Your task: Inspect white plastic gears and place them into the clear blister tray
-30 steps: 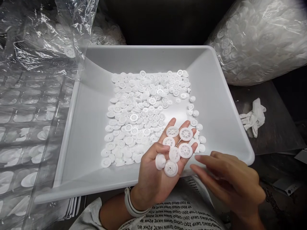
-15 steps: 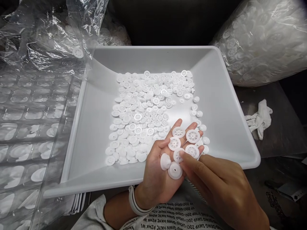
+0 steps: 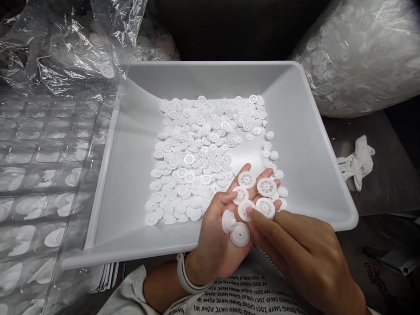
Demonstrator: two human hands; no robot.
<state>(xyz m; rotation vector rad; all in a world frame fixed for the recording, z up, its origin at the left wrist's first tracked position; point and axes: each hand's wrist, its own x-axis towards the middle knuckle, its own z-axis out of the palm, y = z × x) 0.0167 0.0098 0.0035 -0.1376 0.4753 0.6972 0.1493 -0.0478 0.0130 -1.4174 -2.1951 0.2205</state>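
My left hand (image 3: 213, 236) lies palm up over the near right of a grey tub, its fingers spread, holding several white plastic gears (image 3: 266, 187) on palm and fingers. Most lie flat, spoked face up. A gear near the thumb base (image 3: 229, 221) is tilted, its hub to the side. Below it lies a gear with a solid face and small centre hole (image 3: 239, 234). From the right, my right hand (image 3: 295, 249) reaches over the palm. Its fingers are closed, with a fingertip at the edge of the middle gear (image 3: 245, 211); its other fingertips are hidden.
Many loose white gears (image 3: 183, 166) cover much of the grey tub's (image 3: 210, 81) floor. Clear blister trays (image 3: 29, 153) stand at left, under plastic film (image 3: 78, 57). A full bag of gears (image 3: 364, 61) is at upper right, near a white glove or cloth (image 3: 359, 162).
Both hands and the gears on my left palm have shifted slightly to the right. The right fingertip stays on the middle gear.
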